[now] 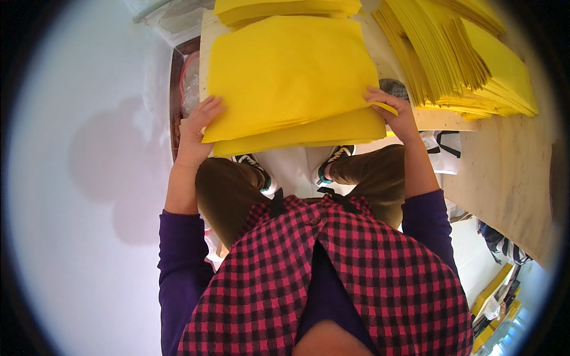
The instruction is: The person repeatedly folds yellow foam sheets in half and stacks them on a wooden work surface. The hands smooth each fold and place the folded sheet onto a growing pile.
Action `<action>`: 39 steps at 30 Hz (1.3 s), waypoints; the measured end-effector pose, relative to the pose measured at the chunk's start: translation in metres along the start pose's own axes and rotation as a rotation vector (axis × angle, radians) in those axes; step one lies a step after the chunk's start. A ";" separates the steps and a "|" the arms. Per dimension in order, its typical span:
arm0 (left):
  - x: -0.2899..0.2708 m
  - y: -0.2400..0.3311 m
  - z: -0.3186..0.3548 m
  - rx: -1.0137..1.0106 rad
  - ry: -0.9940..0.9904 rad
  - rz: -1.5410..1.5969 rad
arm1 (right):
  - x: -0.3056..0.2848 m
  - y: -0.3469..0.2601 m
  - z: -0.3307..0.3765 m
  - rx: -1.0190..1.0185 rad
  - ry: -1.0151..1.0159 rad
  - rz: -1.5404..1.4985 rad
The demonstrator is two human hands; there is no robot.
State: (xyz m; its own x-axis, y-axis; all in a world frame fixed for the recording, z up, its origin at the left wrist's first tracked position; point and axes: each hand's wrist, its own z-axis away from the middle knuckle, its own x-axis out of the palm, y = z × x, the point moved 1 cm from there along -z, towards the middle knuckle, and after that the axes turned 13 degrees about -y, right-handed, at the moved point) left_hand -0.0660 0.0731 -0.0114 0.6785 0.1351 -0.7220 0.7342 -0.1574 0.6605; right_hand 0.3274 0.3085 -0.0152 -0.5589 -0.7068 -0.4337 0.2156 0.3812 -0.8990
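A large soft yellow sheet (pixel 291 77) lies in front of me over a stack of similar yellow sheets (pixel 309 137), whose near edge shows below it at a slight angle. At the left edge, the fingers of my left hand (pixel 200 127) bend over the sheet near its corner; the thumb is mostly hidden. My right hand (pixel 399 115) grips the sheet's right corner, which curls up between the thumb and fingers. Whether one layer or more is held cannot be seen.
Beyond the sheet sits another yellow stack (pixel 285 7). Piles of folded yellow sheets (pixel 445 59) cover the wooden table (pixel 499 154) to the right. A white wall (pixel 89 178) stands close on the left, beside a box (pixel 176 89) with plastic-wrapped contents. A white bag (pixel 445 155) is below the table edge.
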 end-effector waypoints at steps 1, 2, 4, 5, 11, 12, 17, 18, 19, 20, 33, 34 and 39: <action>-0.001 -0.002 -0.001 0.018 -0.013 -0.033 | 0.000 -0.001 0.000 0.003 -0.004 0.000; -0.003 -0.004 -0.003 0.051 -0.022 -0.064 | 0.000 -0.002 0.000 0.007 -0.007 0.000; -0.006 -0.007 -0.005 0.089 -0.049 -0.114 | 0.000 -0.003 0.000 0.004 -0.012 0.009; -0.009 -0.008 -0.006 0.096 -0.067 -0.132 | -0.001 -0.004 0.000 -0.002 -0.015 0.018; -0.024 -0.001 -0.011 0.101 -0.079 -0.074 | -0.006 -0.005 -0.004 0.035 0.054 0.060; -0.025 0.001 -0.011 0.088 -0.072 -0.044 | -0.008 -0.007 -0.006 0.015 0.063 0.099; -0.022 0.011 -0.006 0.043 -0.046 -0.004 | -0.009 -0.014 -0.001 0.107 0.100 0.094; -0.021 0.011 -0.004 0.043 -0.039 0.004 | -0.008 -0.015 0.000 0.081 0.091 0.058; -0.020 0.011 -0.002 0.023 -0.051 0.067 | -0.007 -0.016 0.002 0.108 0.103 0.061; -0.018 0.010 0.000 0.009 -0.052 0.129 | -0.005 -0.016 0.002 0.096 0.106 0.045; 0.012 -0.017 0.010 -0.297 0.186 0.687 | 0.004 -0.006 -0.003 0.114 0.212 -0.003; 0.012 -0.017 0.009 -0.318 0.201 0.683 | 0.006 -0.005 -0.005 0.118 0.211 -0.018; 0.014 -0.014 0.000 -0.371 0.259 0.613 | 0.011 -0.003 -0.013 0.253 0.224 -0.203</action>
State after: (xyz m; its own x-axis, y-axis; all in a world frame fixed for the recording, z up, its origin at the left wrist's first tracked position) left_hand -0.0670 0.0769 -0.0307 0.9181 0.3617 -0.1622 0.1528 0.0546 0.9867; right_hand 0.3098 0.3071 -0.0162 -0.7655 -0.5943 -0.2467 0.2576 0.0683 -0.9638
